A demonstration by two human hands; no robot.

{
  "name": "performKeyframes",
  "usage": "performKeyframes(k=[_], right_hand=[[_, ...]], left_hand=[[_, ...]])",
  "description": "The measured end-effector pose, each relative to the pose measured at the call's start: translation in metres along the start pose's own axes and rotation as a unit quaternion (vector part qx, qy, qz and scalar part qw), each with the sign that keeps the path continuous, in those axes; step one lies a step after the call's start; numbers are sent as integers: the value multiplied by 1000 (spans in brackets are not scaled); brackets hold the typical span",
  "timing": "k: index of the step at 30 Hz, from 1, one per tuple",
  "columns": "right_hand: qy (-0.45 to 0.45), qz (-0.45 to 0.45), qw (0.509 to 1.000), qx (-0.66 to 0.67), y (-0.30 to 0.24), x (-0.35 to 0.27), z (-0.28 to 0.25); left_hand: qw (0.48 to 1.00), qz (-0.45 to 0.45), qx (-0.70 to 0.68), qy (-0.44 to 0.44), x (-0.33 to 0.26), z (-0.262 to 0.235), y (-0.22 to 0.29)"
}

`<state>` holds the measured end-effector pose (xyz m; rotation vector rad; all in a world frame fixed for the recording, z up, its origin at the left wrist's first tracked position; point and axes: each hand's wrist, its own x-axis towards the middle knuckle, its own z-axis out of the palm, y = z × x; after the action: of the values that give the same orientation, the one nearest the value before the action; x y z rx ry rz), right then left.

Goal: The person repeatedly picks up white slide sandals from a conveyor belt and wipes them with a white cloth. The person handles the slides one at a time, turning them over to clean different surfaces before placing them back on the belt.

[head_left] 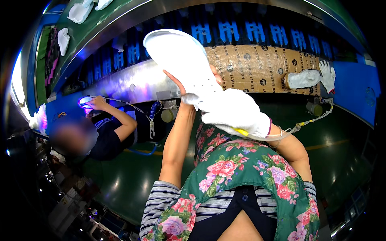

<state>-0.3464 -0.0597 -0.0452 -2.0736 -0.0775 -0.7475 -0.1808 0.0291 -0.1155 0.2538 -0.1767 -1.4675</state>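
Observation:
A white shoe sole (181,56), large and washed out by bright light, is held up in front of me, with small holes near its lower end. My bare left hand (179,83) grips it from beneath; the thumb shows on one side and fingertips on the other. My right hand (235,112) wears a white knitted glove with a dark red cuff. Its fingers close on the sole's near end, partly hidden by the glare. A cable with yellow parts (299,126) runs from the right wrist to the bench.
Brown printed cardboard (261,72) covers part of the bench, carrying a white-topped block (303,79) and a spare white glove (327,76). Blue racks (229,31) line the back. On the left, a co-worker's hand (97,103) holds a violet-lit piece. White shoe parts (79,13) lie on a green belt.

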Motion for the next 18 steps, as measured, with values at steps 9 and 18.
performKeyframes(k=[9, 18], right_hand=[[19, -20, 1000, -8, -4, -4, 1], [30, -16, 999, 28, -4, 0, -5]], left_hand=[[987, 154, 29, -38, 25, -12, 13], [984, 165, 10, -63, 28, -18, 23]])
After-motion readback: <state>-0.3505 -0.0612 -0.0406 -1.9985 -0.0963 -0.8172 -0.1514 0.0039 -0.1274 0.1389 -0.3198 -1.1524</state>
